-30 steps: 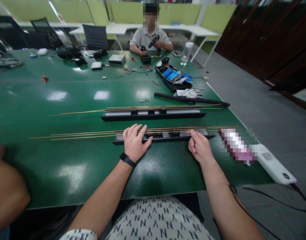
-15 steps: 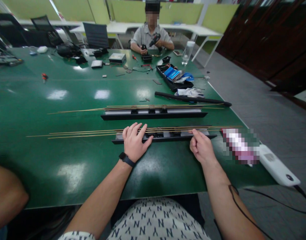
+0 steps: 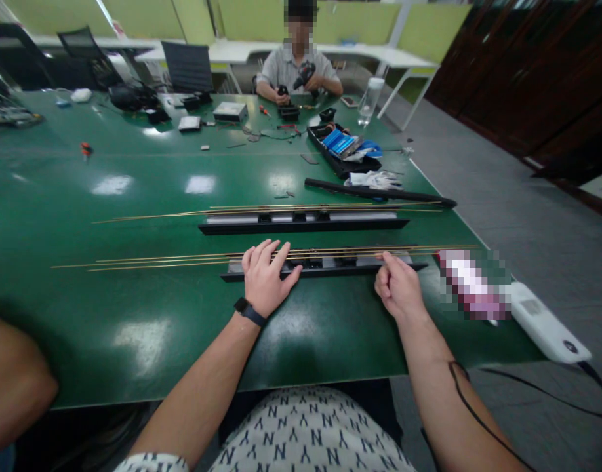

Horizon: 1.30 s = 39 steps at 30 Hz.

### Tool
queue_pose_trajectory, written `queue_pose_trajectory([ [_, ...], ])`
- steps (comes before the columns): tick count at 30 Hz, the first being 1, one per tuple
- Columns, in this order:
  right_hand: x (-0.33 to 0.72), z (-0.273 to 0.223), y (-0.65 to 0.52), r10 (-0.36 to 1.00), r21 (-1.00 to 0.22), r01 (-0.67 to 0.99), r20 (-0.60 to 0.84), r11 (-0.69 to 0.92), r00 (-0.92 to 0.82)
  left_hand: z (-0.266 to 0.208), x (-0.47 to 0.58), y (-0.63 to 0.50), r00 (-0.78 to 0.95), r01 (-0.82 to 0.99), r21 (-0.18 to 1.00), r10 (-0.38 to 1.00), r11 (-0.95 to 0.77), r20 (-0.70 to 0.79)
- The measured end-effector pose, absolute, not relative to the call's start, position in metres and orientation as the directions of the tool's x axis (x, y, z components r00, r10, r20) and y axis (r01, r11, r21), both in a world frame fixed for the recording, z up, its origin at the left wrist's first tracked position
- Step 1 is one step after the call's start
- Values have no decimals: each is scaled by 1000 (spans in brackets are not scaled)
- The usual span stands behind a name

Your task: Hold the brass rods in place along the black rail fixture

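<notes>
1. Green table (image 3: pixel 340 341): it spreads out in front of you and bears everything listed below except your watch. A person (image 3: pixel 276 69) sits at its far side with a drill in one hand.
2. Near black channel (image 3: pixel 330 273): it lies crosswise just before you, below both your hands. The near golden rods (image 3: pixel 173 257) run along it, their ends reaching past it at left and right.
3. Far black channel (image 3: pixel 303 229): it lies beyond the near one, roughly parallel and apart from it, with more golden rods along it.
4. Black tube (image 3: pixel 340 188): it lies slanted behind the far channel, towards your right.
5. Your left hand (image 3: pixel 266 278): fingers spread, palm down, it rests across the rods.
6. Your right hand (image 3: pixel 397 282): well apart from the left, its fingers curl, with thumb and forefinger pinched on the rods; how many they hold you cannot tell.
7. Dark watch (image 3: pixel 249 313): it circles your left wrist.
</notes>
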State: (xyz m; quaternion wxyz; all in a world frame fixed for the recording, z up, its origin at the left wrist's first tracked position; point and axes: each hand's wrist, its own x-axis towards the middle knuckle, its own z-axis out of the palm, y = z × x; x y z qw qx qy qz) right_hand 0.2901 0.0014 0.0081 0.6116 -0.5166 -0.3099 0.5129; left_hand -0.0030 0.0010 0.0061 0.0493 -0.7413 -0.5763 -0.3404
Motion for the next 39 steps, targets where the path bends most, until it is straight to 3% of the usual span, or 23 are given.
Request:
queue_pose_trajectory([
  [6, 290, 6, 1, 957, -949, -292, -185, -116, 222, 5, -3, 1, 105, 886, 317, 812, -338, 574],
  [11, 289, 7, 1, 947, -947, -317, -148, -53, 284, 5, -3, 1, 112, 891, 299, 803, -342, 585],
  [30, 288, 9, 1, 953, -941, -321, -191, -109, 235, 4, -3, 2, 124, 896, 275, 789, -350, 601],
  [39, 291, 7, 3, 947, -930, -364, -159, -48, 281, 4, -3, 2, 113, 892, 292, 796, -344, 594],
])
